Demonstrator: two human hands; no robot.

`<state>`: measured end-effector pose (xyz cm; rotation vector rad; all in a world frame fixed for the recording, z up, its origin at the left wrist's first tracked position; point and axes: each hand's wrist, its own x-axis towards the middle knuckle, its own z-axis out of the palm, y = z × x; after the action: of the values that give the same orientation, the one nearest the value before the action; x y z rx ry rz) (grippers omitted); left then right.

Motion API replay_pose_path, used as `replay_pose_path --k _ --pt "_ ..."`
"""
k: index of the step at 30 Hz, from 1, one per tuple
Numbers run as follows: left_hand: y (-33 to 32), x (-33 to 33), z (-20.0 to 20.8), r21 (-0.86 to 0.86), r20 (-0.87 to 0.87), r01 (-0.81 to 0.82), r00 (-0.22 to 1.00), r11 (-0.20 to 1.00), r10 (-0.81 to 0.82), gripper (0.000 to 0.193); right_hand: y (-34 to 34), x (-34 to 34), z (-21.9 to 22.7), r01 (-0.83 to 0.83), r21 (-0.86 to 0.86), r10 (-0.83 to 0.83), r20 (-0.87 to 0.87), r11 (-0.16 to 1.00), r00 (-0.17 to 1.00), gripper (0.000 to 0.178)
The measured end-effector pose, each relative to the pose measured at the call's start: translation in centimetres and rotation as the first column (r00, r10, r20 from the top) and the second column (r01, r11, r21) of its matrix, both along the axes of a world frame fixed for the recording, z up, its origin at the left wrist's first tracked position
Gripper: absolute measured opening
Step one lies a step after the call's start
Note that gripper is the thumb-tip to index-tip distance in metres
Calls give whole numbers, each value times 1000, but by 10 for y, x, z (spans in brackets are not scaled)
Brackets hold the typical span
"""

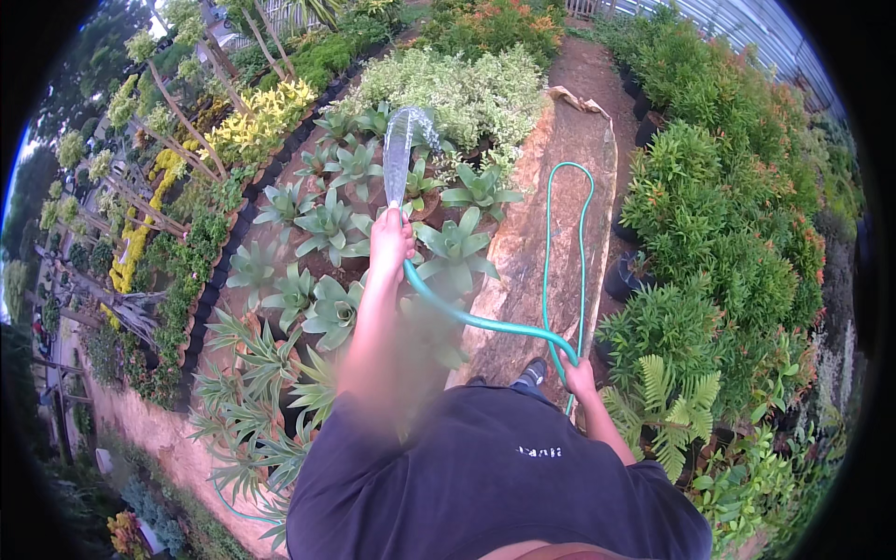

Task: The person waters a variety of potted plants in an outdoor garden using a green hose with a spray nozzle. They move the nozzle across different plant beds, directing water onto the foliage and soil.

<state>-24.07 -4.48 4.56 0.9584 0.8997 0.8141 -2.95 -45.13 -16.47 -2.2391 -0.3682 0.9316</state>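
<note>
My left hand (391,245) is closed around the end of a green garden hose (485,323), held out in front of me over the plants. From that end a fan of water (398,159) sprays forward and bends toward the right at its tip. Lower down and to the right, my right hand (580,375) grips the same hose beside my body. Between the two hands the hose sags in a curve. Beyond my right hand it lies in a long loop on the ground. Pale green rosette plants (332,224) stand beneath and around my left hand.
A variegated bush (448,89) grows past the rosettes, and spiky plants (257,411) stand at near left. Leafy shrubs (719,243) in dark pots line the right of the dirt path (579,121). A fern (667,411) is near my right arm. My shoe (533,371) is on the path.
</note>
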Motion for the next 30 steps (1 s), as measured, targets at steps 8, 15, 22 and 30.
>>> replay_pose_path --k 8,15,22,30 --pt "12 5 3 -2 6 -3 1000 1000 3 21 13 12 -12 -22 -20 23 47 1000 999 51" --pt "13 3 1 -5 -7 -8 1000 1000 8 24 14 12 -15 23 -16 -23 -24 1000 999 49" --pt "15 2 -2 -5 -1 -5 1000 1000 5 24 15 11 -12 5 5 -5 -8 1000 1000 48" --pt "16 2 -2 3 -7 -1 1000 1000 1 21 16 12 -14 1 -34 0 17 999 1000 49"
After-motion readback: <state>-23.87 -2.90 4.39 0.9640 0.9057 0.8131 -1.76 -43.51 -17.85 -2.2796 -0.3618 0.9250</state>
